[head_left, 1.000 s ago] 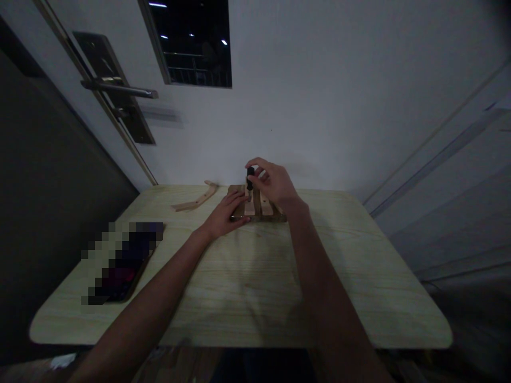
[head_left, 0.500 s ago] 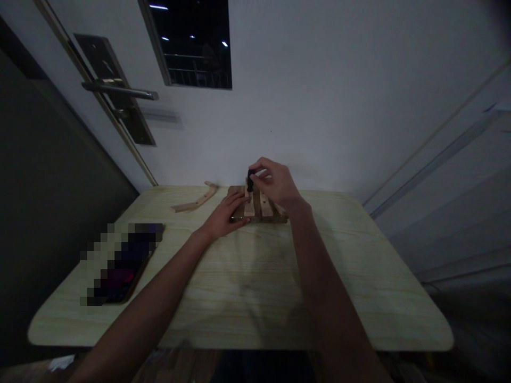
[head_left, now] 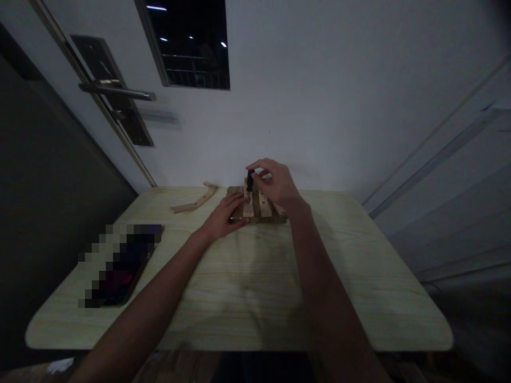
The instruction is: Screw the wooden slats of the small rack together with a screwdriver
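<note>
A small slatted wooden piece (head_left: pixel 259 208) lies at the far middle of the pale wooden table (head_left: pixel 247 276). My left hand (head_left: pixel 223 215) rests flat on its left end, fingers stretched out. My right hand (head_left: pixel 275 183) is above it, fingertips pinched round the black handle of a small screwdriver (head_left: pixel 249 181) that stands upright with its tip on a slat.
A curved wooden part (head_left: pixel 195 200) lies to the left near the wall. A pixelated dark flat object (head_left: pixel 120 263) sits at the table's left edge. A door with a metal handle (head_left: pixel 115 91) is at the far left, a dark window (head_left: pixel 187 42) above.
My right hand's fingers have shifted slightly round the screwdriver handle. The left hand and the wooden piece have stayed in place.
</note>
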`<state>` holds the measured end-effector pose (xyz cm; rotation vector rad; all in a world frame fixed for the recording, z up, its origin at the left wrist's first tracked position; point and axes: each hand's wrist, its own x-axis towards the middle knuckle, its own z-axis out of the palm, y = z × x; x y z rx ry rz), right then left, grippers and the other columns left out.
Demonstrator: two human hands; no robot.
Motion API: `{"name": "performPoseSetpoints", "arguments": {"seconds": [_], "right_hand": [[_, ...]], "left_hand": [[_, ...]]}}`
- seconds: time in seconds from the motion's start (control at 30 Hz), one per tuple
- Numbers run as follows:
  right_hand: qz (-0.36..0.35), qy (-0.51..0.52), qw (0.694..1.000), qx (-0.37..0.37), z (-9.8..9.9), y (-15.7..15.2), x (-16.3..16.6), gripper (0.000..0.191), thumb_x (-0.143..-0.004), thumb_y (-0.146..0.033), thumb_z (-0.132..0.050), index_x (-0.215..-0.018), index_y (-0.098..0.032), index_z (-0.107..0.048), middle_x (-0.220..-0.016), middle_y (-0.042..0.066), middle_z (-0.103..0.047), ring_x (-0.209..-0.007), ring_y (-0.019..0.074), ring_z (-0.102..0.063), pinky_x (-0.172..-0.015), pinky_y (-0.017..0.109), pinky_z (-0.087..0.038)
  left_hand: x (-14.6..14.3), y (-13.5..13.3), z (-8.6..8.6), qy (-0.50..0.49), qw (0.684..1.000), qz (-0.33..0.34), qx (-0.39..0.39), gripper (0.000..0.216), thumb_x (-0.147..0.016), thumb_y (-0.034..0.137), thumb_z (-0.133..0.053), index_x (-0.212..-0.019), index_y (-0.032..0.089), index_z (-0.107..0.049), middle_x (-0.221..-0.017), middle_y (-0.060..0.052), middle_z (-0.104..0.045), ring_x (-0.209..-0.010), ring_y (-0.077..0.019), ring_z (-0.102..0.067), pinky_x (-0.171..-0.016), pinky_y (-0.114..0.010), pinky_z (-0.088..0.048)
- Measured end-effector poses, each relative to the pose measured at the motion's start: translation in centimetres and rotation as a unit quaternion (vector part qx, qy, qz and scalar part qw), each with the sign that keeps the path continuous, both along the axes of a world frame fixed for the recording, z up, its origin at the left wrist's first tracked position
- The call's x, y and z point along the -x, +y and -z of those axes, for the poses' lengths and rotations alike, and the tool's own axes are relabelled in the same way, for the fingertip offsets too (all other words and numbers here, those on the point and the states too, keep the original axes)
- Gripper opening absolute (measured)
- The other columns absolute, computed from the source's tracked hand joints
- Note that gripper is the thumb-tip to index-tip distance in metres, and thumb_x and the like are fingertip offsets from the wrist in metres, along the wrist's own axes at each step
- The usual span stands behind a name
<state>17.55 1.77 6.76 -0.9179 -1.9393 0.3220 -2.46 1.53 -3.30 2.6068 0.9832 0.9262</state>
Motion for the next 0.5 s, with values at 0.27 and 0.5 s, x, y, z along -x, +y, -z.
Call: {"name": "performPoseSetpoints", "arguments": {"seconds": [0.27, 0.5], "right_hand": [[0.024, -0.020, 0.999, 0.030, -0.67, -0.65, 0.03, 0.022, -0.082, -0.025, -0.056, -0.101, -0.020, -0.066, -0.091, 0.002, -0.068, -0.063, 0.0106, -0.057, -0.062, 0.026, -0.048], [0.023, -0.032, 0.999, 0.008, -0.20, 0.13, -0.14, 0.019, -0.085, -0.027, -0.056, -0.099, -0.023, -0.069, -0.094, 0.004, -0.069, -0.075, 0.0142, -0.060, -0.071, 0.029, -0.050]], "left_hand": [[-0.05, -0.08, -0.05, -0.008, 1.000, -0.002, 0.002, 0.060, -0.084, 0.047, -0.061, -0.135, 0.020, -0.045, -0.145, -0.014, -0.042, -0.139, -0.0315, -0.031, -0.114, -0.052, -0.031], [-0.09, -0.15, -0.26, -0.003, 1.000, -0.001, 0.009, 0.059, -0.084, 0.047, -0.060, -0.135, 0.020, -0.045, -0.146, -0.013, -0.041, -0.139, -0.0323, -0.033, -0.114, -0.054, -0.030]]}}
